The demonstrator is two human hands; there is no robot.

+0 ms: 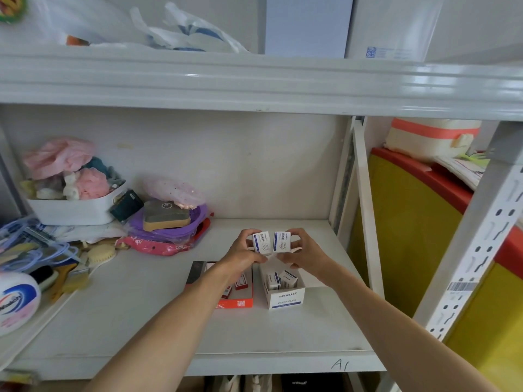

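Two small white boxes are being pinched side by side, left box (pixel 262 243) by the left hand (pixel 245 254), right box (pixel 282 241) by the right hand (pixel 301 253), above an open carton (pixel 285 298).

left hand (pixel 242 252) | right hand (pixel 302 254) | 2 arms extended | fingers curled, pinching | hands close together

The white carton (pixel 286 299) is showing "SHANGHUI" and "PAPER CLIPS" on its front. The white bottle (pixel 15 302) is bearing the brand "Walch". The shelf edge (pixel 254 364) is carrying a handwritten "A1". The left small box (pixel 261 243) and right small box (pixel 282 241) are showing blue print too small to read.
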